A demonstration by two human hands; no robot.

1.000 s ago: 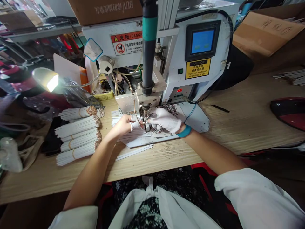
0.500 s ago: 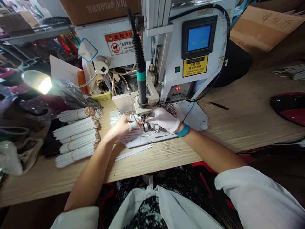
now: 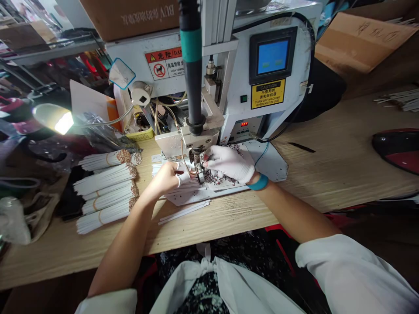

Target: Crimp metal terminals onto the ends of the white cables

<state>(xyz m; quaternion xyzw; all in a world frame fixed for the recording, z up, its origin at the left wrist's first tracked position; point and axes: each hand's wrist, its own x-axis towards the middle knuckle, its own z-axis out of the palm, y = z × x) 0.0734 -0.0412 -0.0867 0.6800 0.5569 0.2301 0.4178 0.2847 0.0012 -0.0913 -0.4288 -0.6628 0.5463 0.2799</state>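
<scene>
The soldering head (image 3: 195, 126) of a white machine (image 3: 238, 93) stands over a small metal fixture (image 3: 200, 176). On its left, my left hand (image 3: 170, 176), with white finger covers, has its fingers pressed together beside the fixture; what they hold is too small to make out. My right hand (image 3: 229, 163), in a white glove with a teal wristband, is pinched at the right side of the head, above small dark-and-white pieces (image 3: 221, 178). Its fingertips are partly hidden, and so is anything between them. Thin white strips (image 3: 186, 192) lie below my left hand.
Banded bundles of white strips (image 3: 104, 192) lie at the left, near a lit lamp (image 3: 54, 118) and a yellow basket (image 3: 140, 134). Loose strips (image 3: 185, 212) rest by the table's front edge. A dark thin tool (image 3: 301, 147) and a red-black object (image 3: 397, 148) are at the right.
The soldering head's handle has shifted, its teal band now higher in view. My right hand has moved slightly right, away from the fixture. My left hand stays nearly in place.
</scene>
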